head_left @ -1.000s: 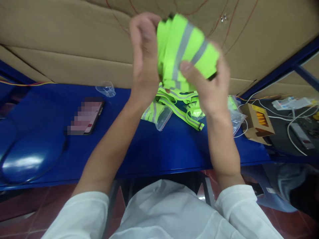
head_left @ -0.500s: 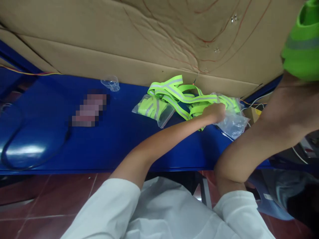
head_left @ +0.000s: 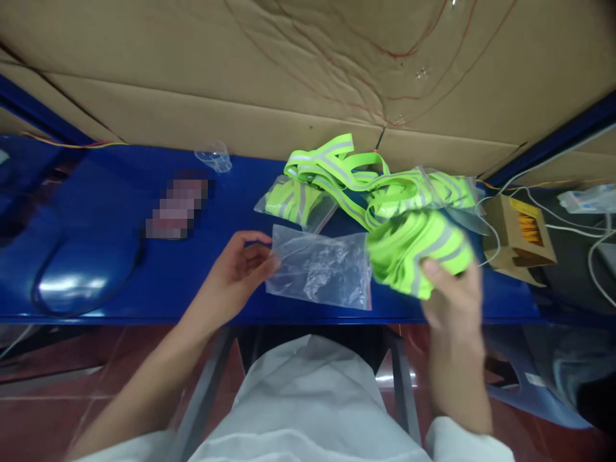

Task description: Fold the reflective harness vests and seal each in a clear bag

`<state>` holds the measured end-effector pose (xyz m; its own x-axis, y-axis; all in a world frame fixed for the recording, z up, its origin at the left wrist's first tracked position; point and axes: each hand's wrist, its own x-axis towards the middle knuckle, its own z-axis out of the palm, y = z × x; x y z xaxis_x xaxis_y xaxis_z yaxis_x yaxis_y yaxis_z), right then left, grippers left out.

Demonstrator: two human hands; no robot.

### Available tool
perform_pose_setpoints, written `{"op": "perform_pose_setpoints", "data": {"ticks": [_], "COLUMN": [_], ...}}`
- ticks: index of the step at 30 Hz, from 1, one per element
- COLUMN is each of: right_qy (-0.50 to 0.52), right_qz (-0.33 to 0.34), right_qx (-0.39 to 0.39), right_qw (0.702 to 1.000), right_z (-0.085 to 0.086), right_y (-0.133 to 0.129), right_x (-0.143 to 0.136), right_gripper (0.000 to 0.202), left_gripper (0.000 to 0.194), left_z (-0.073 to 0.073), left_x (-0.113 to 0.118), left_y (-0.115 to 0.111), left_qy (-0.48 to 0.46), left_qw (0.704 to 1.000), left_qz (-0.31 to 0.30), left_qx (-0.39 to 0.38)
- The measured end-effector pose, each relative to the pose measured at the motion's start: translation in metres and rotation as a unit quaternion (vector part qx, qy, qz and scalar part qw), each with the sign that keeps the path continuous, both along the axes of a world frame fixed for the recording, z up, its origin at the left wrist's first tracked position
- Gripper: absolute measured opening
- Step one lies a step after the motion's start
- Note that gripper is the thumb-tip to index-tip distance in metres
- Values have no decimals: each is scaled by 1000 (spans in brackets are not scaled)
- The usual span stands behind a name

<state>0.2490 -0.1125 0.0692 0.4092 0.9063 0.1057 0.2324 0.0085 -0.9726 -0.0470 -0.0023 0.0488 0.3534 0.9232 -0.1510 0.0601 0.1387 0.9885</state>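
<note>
Between thumb and fingers, my left hand [head_left: 248,266] grips one end of a clear zip bag [head_left: 320,266], held flat above the blue table. A folded bundle of neon-yellow reflective strap [head_left: 418,250] is in my right hand [head_left: 452,289], thumb on its near side. The bundle meets or overlaps the bag's right end; whether any of it is inside, I cannot tell. Behind lie a loose reflective strap [head_left: 337,168], a bagged strap [head_left: 293,202] on the left and another bagged strap [head_left: 450,189] on the right.
A clear plastic cup [head_left: 216,157] lies at the back left, near a blurred-out pinkish object [head_left: 178,205]. A black cable [head_left: 38,282] curls at far left. On the right stand an open cardboard box [head_left: 517,234] and white cables [head_left: 563,224]. A cardboard wall [head_left: 192,102] closes the back.
My left hand has come back leftward from the pile with a clear bag. My right hand has swung down from the upper right, bringing the strap bundle in front of me.
</note>
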Motion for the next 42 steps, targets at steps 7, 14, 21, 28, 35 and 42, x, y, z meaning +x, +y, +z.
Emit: {"op": "perform_pose_setpoints", "data": {"ticks": [7,14,21,28,35,42], "right_qy": [36,-27,-30,82,100,127], "right_qz": [188,278,274,207,171,177], "right_qx": [-163,-186,-169,-184,-192,-167], "right_qw": [968,942,946,957,961,962], "right_z": [-44,-39,-41,-50,-56,-58], "right_y": [-24,-18,-25,-36,-42,-42], "right_x": [-55,-58,-68,-57,-52,-54], "right_gripper": [42,43,42,42,42,39], "left_gripper": [48,31,42,21,15,25], "left_z": [-22,-35,-43,-42,-38,-22], "left_x": [4,-6,-8,-9,-7,-11], "left_y": [-27,-9,2,16,-5,-5], "left_qy": [-13,92,47,25,237,272], "left_qw": [994,990,988,994,912,861], "left_qz": [43,104,143,101,98,11], "left_qx": [-102,12,23,34,322,430]}}
